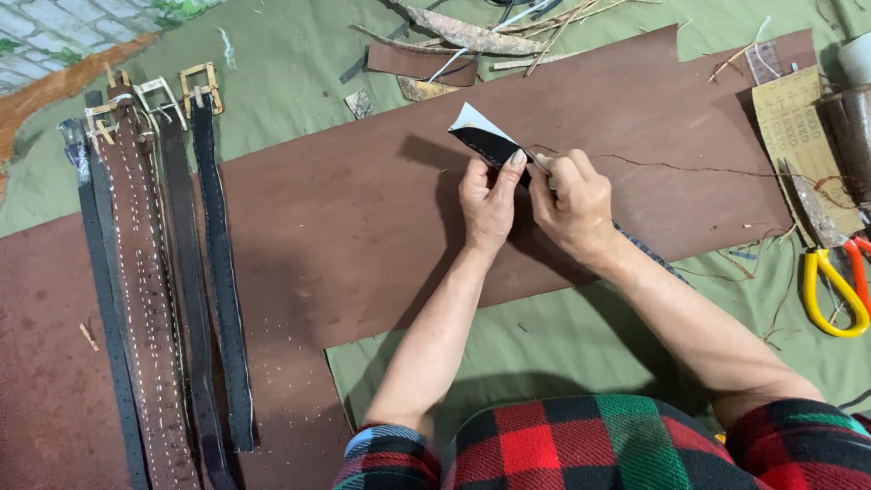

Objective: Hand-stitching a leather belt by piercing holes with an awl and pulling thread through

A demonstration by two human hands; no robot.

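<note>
Soft, even daylight fills the scene, brighter at the far side. The hands and forearms throw faint, diffuse shadows to the left. No glare; focus stays sharp, softening slightly toward the edges.

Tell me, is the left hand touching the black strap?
Touching: the head view shows the left hand thumb pressed on the black strap.

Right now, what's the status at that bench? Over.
Left hand and right hand both gripping a black strap end over the brown leather sheet. Belts lie left, scissors right. Nothing blocking.
</note>
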